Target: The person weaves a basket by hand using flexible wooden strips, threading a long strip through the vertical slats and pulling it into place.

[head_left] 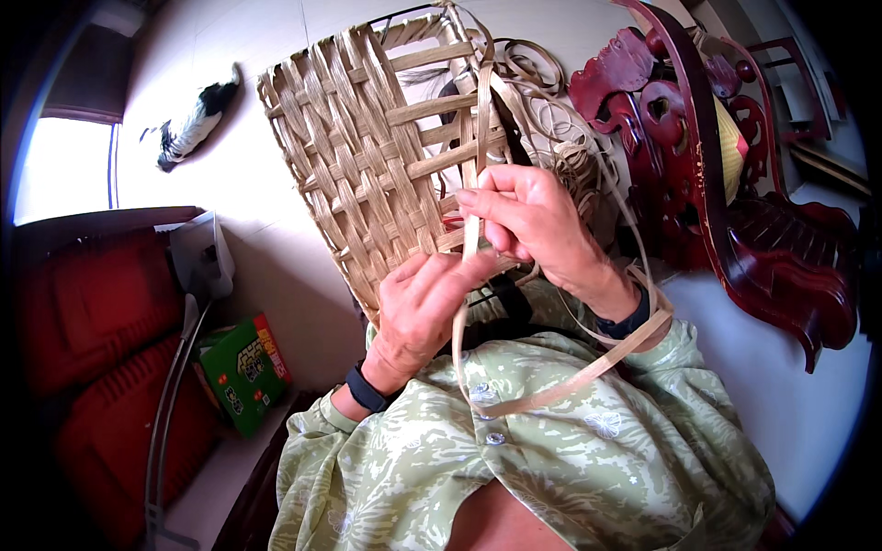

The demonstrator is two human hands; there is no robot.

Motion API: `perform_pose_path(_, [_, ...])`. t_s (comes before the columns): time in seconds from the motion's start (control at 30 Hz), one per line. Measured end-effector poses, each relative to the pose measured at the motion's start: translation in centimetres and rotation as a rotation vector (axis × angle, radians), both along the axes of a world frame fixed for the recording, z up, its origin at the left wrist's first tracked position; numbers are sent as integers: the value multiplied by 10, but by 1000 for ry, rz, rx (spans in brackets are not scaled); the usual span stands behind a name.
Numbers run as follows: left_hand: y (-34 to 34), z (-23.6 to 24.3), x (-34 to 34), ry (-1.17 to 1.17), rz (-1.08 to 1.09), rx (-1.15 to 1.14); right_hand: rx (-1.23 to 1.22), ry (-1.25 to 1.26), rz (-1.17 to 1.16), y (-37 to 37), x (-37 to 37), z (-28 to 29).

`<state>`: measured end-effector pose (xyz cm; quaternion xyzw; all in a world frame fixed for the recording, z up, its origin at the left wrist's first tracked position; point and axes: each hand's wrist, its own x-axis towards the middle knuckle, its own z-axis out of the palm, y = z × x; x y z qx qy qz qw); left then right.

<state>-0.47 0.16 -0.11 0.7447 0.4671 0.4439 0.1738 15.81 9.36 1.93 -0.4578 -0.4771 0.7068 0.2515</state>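
A partly woven panel [349, 165] of flat tan strips on a rectangular frame rises in front of my lap, dense at the left and more open at the right. My right hand [528, 225] pinches a long flat strip [473, 234] between thumb and forefinger beside the open weave. My left hand [423, 308] is lower, fingers curled at the same strip near the panel's lower part; some fingertips are hidden. The strip hangs below my hands in a loop over my patterned shirt and round my right wrist.
Coiled strips [570, 156] lie behind the panel. A carved dark-red wooden chair [735, 257] stands right. At left are red cushions [110, 303], a green box [239, 367] and a metal stand [202, 257]. A black-and-white animal [193, 129] lies on the pale floor [276, 230].
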Motion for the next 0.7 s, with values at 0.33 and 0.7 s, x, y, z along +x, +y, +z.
perform_pose_path(0.33, [5,-1,-6,129,-73,37,-6,227,999,-31,32,47])
perform_pose_path(0.7, [2,-2,-2,232,-28,62,-192,-126,279,-4,20,13])
